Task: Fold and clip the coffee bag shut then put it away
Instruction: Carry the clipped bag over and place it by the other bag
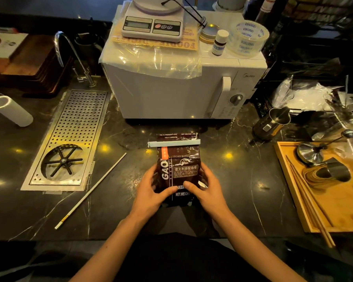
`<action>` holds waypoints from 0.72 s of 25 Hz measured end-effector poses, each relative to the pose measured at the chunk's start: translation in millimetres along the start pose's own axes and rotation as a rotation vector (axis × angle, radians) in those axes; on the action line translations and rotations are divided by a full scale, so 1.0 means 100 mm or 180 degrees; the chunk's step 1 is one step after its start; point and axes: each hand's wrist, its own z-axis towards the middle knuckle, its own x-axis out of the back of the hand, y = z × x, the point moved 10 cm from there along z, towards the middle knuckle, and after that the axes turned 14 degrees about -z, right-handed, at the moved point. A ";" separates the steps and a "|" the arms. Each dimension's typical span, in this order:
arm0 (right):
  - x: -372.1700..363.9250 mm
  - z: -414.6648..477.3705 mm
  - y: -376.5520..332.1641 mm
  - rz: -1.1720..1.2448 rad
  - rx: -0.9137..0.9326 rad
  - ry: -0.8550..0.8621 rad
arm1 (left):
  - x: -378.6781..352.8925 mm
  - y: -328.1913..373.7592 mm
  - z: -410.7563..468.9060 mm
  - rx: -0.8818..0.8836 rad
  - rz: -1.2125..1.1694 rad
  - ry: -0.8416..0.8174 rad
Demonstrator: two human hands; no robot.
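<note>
A dark brown coffee bag (178, 167) lies flat on the black marble counter, its top end pointing away from me. A pale blue clip bar (173, 143) sits across the bag near its top, with a strip of the bag's edge showing beyond it. My left hand (151, 192) grips the bag's lower left side, thumb on its front. My right hand (206, 188) grips the lower right side, thumb on the printed label.
A white microwave (171, 94) stands just behind the bag, with a scale (152, 25), a small bottle and a tape roll on top. A perforated drain tray (69, 139) and a long white stick (90, 192) lie left. A wooden tray (322, 204) with tools sits right.
</note>
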 end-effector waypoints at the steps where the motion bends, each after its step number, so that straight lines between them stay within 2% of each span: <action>1: 0.01 0.00 -0.04 -0.0040 0.0021 0.0058 | -0.01 0.03 0.02 -0.0019 -0.0012 -0.0030; 10: 0.13 -0.15 -0.39 0.0171 -0.0005 0.0676 | -0.01 0.48 0.18 -0.0325 0.0122 -0.0513; 14: 0.28 -0.42 -0.55 0.0201 -0.0082 0.1163 | -0.15 0.65 0.19 -0.0531 0.0192 -0.0986; 18: 0.58 -0.90 -0.52 0.0217 -0.0302 0.1843 | -0.58 0.76 0.06 -0.0567 0.0158 -0.1587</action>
